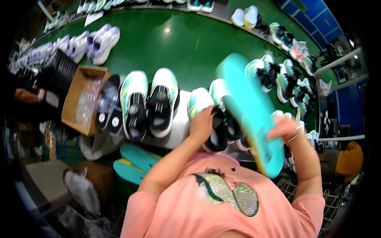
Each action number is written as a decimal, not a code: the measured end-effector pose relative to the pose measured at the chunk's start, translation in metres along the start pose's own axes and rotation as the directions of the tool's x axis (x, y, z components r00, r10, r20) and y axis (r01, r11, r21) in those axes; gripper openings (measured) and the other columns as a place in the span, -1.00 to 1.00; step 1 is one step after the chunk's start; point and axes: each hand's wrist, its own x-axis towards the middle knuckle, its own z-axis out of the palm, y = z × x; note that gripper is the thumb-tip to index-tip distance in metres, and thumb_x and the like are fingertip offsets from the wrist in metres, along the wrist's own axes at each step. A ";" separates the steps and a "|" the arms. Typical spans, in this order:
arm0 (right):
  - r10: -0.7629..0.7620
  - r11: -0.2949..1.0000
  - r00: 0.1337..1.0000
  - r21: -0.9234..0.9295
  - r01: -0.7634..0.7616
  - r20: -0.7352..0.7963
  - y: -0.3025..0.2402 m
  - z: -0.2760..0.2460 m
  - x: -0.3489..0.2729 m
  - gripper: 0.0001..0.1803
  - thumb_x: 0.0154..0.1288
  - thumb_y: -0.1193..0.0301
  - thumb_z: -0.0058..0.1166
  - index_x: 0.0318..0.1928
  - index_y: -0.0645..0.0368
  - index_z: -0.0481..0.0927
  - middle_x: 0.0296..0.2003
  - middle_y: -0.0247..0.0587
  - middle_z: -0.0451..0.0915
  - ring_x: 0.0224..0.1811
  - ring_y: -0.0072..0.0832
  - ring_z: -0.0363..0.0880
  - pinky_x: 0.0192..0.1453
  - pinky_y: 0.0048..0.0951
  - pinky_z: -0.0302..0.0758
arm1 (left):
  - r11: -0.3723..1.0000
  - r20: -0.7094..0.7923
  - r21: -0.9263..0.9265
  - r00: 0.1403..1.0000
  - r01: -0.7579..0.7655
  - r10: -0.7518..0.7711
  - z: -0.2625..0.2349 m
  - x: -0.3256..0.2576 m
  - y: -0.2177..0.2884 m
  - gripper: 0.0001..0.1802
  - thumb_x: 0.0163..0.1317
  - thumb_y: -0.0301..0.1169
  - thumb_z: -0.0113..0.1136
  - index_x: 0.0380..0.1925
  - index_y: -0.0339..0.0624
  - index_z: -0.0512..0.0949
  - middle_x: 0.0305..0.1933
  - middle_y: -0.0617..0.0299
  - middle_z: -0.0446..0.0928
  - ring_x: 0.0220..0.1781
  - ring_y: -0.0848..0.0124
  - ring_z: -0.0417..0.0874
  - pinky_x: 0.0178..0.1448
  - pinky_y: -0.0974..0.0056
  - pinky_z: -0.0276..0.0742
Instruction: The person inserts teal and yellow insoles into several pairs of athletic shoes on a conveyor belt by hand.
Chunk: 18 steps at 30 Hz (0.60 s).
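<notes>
My right hand, slightly blurred, is closed on the edge of a large teal insole with a yellowish rim. The insole is held up at a slant and hides part of the shoes behind it. My left hand grips the opening of a white, green and black sneaker; its fingertips are partly hidden. Close to that shoe stands a matching sneaker, partly covered by the insole. To their left sit a left sneaker and a right sneaker of the same kind, toes pointing away from me.
A cardboard box with clear plastic pieces stands left, beside black insoles. More teal insoles lie below. Lilac sneakers line the green surface at far left; several green sneakers stand right. Another person's hand shows at left.
</notes>
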 end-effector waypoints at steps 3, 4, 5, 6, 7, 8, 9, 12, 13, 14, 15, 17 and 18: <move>-0.468 0.870 0.828 0.005 0.493 -0.308 -0.020 0.013 -0.017 -0.66 -0.14 0.36 0.07 -0.32 0.32 0.47 -0.47 -0.15 0.53 -0.54 -0.47 0.52 -0.43 -0.50 0.48 | 1.000 -0.144 -0.010 0.989 0.025 -0.026 -0.020 0.008 0.035 -0.52 0.05 -0.24 0.02 -0.06 -0.29 0.28 -0.20 -0.01 0.42 -0.20 0.06 0.42 -0.10 0.12 0.31; -0.463 0.870 0.780 -0.048 0.490 -0.422 -0.004 0.021 -0.012 -0.69 -0.06 0.33 0.04 -0.32 0.31 0.47 -0.56 -0.24 0.51 -0.64 -0.57 0.44 -0.56 -0.62 0.40 | 0.998 -0.256 0.011 0.965 -0.057 0.058 -0.025 0.009 0.049 -0.47 0.06 -0.21 0.02 -0.03 -0.30 0.25 -0.17 -0.02 0.40 -0.18 0.07 0.41 -0.06 0.13 0.30; -0.319 0.946 0.902 -0.162 0.282 -0.292 -0.003 0.017 -0.016 -0.72 -0.01 0.32 0.06 -0.37 0.31 0.49 -0.66 -0.33 0.48 -0.73 -0.67 0.37 -0.65 -0.69 0.32 | 0.990 -0.362 0.047 0.922 -0.130 0.138 -0.036 0.005 0.065 -0.43 0.06 -0.17 0.02 0.00 -0.31 0.22 -0.14 -0.04 0.37 -0.16 0.08 0.39 -0.02 0.15 0.28; -0.282 0.946 0.916 -0.244 0.216 -0.284 0.008 0.030 -0.007 -0.76 0.04 0.33 0.04 -0.43 0.30 0.49 -0.68 -0.36 0.46 -0.72 -0.67 0.35 -0.64 -0.66 0.27 | 0.969 -0.258 -0.195 0.961 -0.150 0.096 -0.047 -0.003 0.076 -0.43 0.09 -0.19 0.03 0.03 -0.30 0.19 -0.05 0.01 0.32 -0.06 0.16 0.35 0.05 0.19 0.22; -0.255 0.929 0.927 -0.334 0.157 -0.274 0.019 0.042 0.003 -0.78 0.09 0.34 0.02 -0.49 0.28 0.49 -0.70 -0.40 0.44 -0.70 -0.68 0.33 -0.64 -0.63 0.22 | 0.893 -0.163 -0.427 0.983 -0.143 0.080 -0.056 -0.010 0.087 -0.43 0.11 -0.22 0.03 0.06 -0.29 0.17 0.03 0.06 0.26 0.04 0.23 0.31 0.13 0.24 0.16; -0.310 0.862 0.934 -0.467 0.196 -0.180 0.032 0.052 0.016 -0.78 0.13 0.35 -0.03 -0.50 0.27 0.48 -0.72 -0.42 0.41 -0.71 -0.69 0.28 -0.64 -0.63 0.19 | 0.691 0.030 -0.723 0.999 0.015 0.010 -0.065 -0.016 0.099 -0.45 0.13 -0.24 0.03 0.07 -0.28 0.17 0.02 0.12 0.28 0.04 0.32 0.30 0.13 0.27 0.17; -0.353 0.776 0.932 -0.582 0.242 -0.083 0.039 0.061 0.025 -0.76 0.18 0.36 -0.08 -0.51 0.26 0.48 -0.74 -0.44 0.38 -0.73 -0.70 0.24 -0.63 -0.63 0.15 | 0.382 0.220 -0.903 0.975 0.196 0.018 -0.072 -0.022 0.106 -0.47 0.14 -0.27 0.03 0.07 -0.26 0.17 0.01 0.18 0.30 0.04 0.41 0.30 0.13 0.31 0.17; -0.447 0.701 0.892 -0.592 0.398 0.070 0.044 0.077 0.044 -0.78 0.17 0.38 -0.08 -0.46 0.30 0.46 -0.65 -0.32 0.40 -0.62 -0.59 0.30 -0.53 -0.57 0.22 | 0.466 0.041 -0.876 0.983 0.122 -0.181 -0.093 -0.051 0.093 -0.59 0.15 -0.40 0.00 0.01 -0.25 0.24 -0.09 0.21 0.39 -0.05 0.48 0.35 0.07 0.36 0.24; -0.493 0.688 0.867 -0.577 0.440 0.073 0.048 0.076 0.047 -0.79 0.16 0.39 -0.08 -0.45 0.31 0.46 -0.62 -0.29 0.41 -0.60 -0.56 0.32 -0.50 -0.56 0.24 | 0.532 -0.064 -0.844 0.971 0.071 -0.232 -0.104 -0.062 0.092 -0.61 0.15 -0.41 -0.01 -0.01 -0.25 0.26 -0.12 0.19 0.41 -0.10 0.47 0.38 0.05 0.36 0.27; -0.518 0.665 0.855 -0.633 0.396 -0.009 0.052 0.073 0.049 -0.83 0.13 0.43 -0.06 -0.41 0.33 0.46 -0.54 -0.22 0.43 -0.54 -0.50 0.35 -0.44 -0.54 0.28 | 0.625 -0.257 -0.780 0.918 -0.013 -0.301 -0.121 -0.078 0.092 -0.68 0.16 -0.47 -0.03 -0.05 -0.23 0.32 -0.15 0.22 0.43 -0.16 0.49 0.40 0.00 0.35 0.31; -0.565 0.578 0.819 -0.755 0.309 -0.097 0.056 0.065 0.051 -0.84 0.11 0.45 -0.06 -0.37 0.31 0.47 -0.52 -0.18 0.45 -0.50 -0.46 0.40 -0.39 -0.52 0.33 | 0.700 -0.360 -0.711 0.821 0.067 -0.444 -0.131 -0.107 0.073 -0.69 0.16 -0.47 -0.03 -0.07 -0.21 0.32 -0.18 0.22 0.43 -0.20 0.47 0.42 -0.04 0.32 0.33; -0.614 0.516 0.757 -0.840 0.169 -0.225 0.081 0.042 0.059 -0.82 0.09 0.46 -0.05 -0.29 0.29 0.47 -0.45 -0.12 0.49 -0.47 -0.40 0.44 -0.34 -0.47 0.36 | 0.725 -0.602 -0.670 0.456 0.159 -0.656 -0.156 -0.142 0.045 -0.72 0.15 -0.47 -0.03 -0.12 -0.23 0.28 -0.20 0.17 0.42 -0.24 0.40 0.46 -0.10 0.27 0.40; -0.620 0.450 0.754 -0.886 0.115 -0.217 0.088 0.039 0.062 -0.72 0.02 0.45 0.01 -0.20 0.28 0.44 -0.38 -0.05 0.50 -0.39 -0.32 0.48 -0.28 -0.43 0.38 | 0.725 -0.700 -0.676 0.192 0.134 -0.688 -0.169 -0.147 0.034 -0.73 0.15 -0.48 -0.04 -0.14 -0.26 0.24 -0.18 0.12 0.41 -0.24 0.36 0.48 -0.13 0.26 0.43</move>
